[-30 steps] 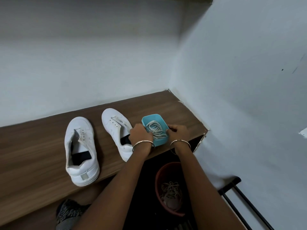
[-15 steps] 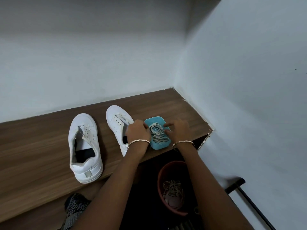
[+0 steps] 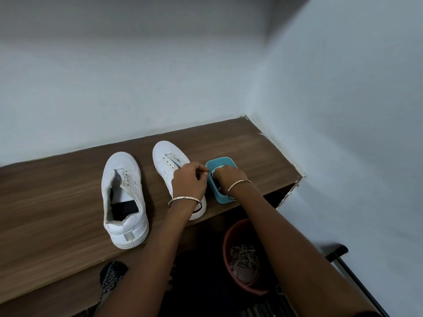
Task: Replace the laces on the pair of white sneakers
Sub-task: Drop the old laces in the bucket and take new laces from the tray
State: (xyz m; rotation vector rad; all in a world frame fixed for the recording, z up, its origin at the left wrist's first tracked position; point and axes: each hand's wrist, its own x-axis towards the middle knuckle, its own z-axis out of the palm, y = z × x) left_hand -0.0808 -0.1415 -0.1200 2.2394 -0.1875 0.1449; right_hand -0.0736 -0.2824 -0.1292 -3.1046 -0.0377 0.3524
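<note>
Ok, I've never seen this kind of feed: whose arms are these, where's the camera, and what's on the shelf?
No machine here: these are a person's bare arms, filmed by one wide camera worn on the head, looking down. On the brown wooden shelf stand two white sneakers, unlaced: one at the left, one partly behind the left hand. Beside them sits a small turquoise plastic tub of white laces. The left hand seems to pinch a lace end at the tub's rim; the right hand reaches into the tub, fingers hidden. Below, a reddish-brown round bin holds a tangle of dull laces.
</note>
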